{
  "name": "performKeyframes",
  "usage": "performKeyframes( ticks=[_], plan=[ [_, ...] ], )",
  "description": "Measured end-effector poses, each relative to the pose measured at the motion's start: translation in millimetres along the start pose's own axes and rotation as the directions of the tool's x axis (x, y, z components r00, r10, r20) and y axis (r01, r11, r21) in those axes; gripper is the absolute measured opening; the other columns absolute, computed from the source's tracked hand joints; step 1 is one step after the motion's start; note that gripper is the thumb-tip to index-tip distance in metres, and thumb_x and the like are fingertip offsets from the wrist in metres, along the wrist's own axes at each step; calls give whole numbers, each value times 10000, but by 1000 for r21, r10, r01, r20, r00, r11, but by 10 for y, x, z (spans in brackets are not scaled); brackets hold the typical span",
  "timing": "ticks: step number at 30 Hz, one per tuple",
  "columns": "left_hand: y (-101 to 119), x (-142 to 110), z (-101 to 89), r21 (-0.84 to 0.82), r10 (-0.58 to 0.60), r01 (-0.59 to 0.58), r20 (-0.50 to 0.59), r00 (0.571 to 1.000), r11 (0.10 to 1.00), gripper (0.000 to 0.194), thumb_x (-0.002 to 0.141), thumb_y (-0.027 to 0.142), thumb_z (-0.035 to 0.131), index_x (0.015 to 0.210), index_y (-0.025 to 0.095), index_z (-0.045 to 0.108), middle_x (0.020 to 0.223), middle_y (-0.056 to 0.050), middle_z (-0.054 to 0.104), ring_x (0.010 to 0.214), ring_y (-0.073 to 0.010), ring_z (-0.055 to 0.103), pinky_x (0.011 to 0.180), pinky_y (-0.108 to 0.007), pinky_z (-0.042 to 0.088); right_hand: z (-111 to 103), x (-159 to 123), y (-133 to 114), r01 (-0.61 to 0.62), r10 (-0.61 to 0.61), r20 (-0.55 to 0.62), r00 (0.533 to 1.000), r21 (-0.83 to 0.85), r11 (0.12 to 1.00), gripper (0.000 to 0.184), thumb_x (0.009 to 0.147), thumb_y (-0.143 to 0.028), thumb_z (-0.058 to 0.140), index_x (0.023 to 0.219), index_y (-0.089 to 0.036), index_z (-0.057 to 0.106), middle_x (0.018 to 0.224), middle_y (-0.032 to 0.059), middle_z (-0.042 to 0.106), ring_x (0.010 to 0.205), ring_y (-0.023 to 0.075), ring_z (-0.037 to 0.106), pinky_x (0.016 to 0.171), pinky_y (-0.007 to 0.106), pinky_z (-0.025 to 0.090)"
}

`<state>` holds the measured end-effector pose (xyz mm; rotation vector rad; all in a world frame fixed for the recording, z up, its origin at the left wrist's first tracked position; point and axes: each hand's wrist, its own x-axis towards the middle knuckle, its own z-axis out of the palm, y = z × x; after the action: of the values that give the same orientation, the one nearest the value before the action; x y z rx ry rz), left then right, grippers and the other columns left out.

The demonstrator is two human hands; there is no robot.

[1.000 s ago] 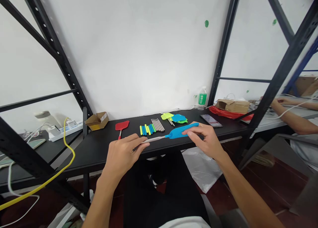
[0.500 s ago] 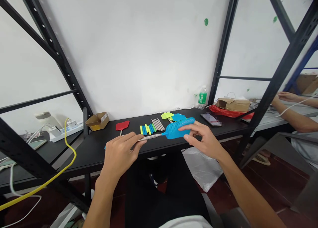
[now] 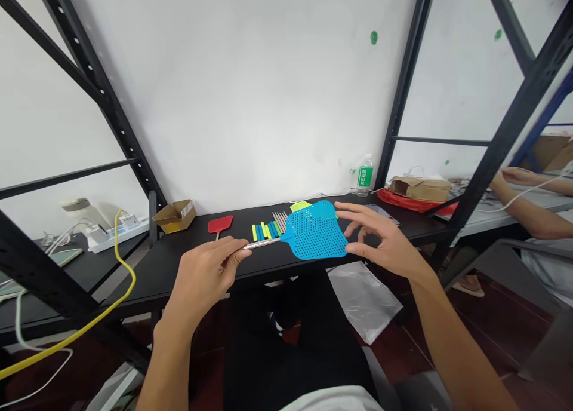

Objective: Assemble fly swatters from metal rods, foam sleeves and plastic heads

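So the blue fly swatter (image 3: 316, 235) is held up in the air, lined up over the front edge of the black desk (image 3: 165, 270), around the middle, with the flat of its holey head turned to the camera. The left hand (image 3: 210, 273) has the metal shaft (image 3: 264, 243) pinched pretty snugly between thumb and fingers, and the shaft runs straight into the neck of the head.

Right hand (image 3: 385, 241) is a lot looser: thumb and fingers spread wide apart in a big C. The thumb is at the lower right corner of the head, index fingertip up at the top right one. Can't tell how hard either is pressing, if at all.

Behind the shaft there's a row of short yellow, blue and green sticks (image 3: 267, 230) on the desk, with thin metal rods (image 3: 279, 221) just beside them, partly covered by the blue head. A yellow-green swatter head (image 3: 299, 206) peeks out behind too. Left of the sticks lies a red swatter (image 3: 220, 224), and a small open box (image 3: 174, 216) sits by the back left corner. Towards the back right corner stands a water bottle (image 3: 364, 177), and a phone (image 3: 387, 212) lies half hidden behind the right hand.
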<state>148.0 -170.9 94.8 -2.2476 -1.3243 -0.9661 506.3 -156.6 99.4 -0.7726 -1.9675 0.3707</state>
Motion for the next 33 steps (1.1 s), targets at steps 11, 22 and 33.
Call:
performKeyframes(
  ticks=[11, 22, 33],
  plan=[
    [-12, -4, -37, 2, -25, 24, 67, 997, 1000, 323, 981, 428, 484, 1030, 243, 745, 929, -18, 757, 773, -181, 657, 677, -286, 447, -10, -1, 55, 8, -4, 118, 993, -38, 999, 798, 704, -452, 852, 1431, -369, 532, 1571, 81, 400, 1024, 258, 646, 691, 365, 613],
    [-19, 1, -79, -41, -31, 34, 88, 996, 999, 341, 975, 447, 485, 1002, 233, 749, 875, -21, 744, 772, -174, 663, 655, -268, 445, -4, -7, 21, 25, -22, 128, 992, -22, 999, 884, 702, -435, 855, 1486, -358, 455, 1545, 95, 440, 1013, 258, 651, 705, 366, 594],
    [37, 4, -59, -48, -12, 13, 21, 1000, 999, 298, 964, 416, 525, 1010, 242, 762, 844, -11, 734, 752, -155, 666, 638, -247, 451, -33, -21, 47, 10, -10, 111, 994, -2, 1000, 859, 661, -462, 882, 1436, -359, 525, 1525, 101, 467, 894, 228, 664, 688, 370, 587]
  ],
)
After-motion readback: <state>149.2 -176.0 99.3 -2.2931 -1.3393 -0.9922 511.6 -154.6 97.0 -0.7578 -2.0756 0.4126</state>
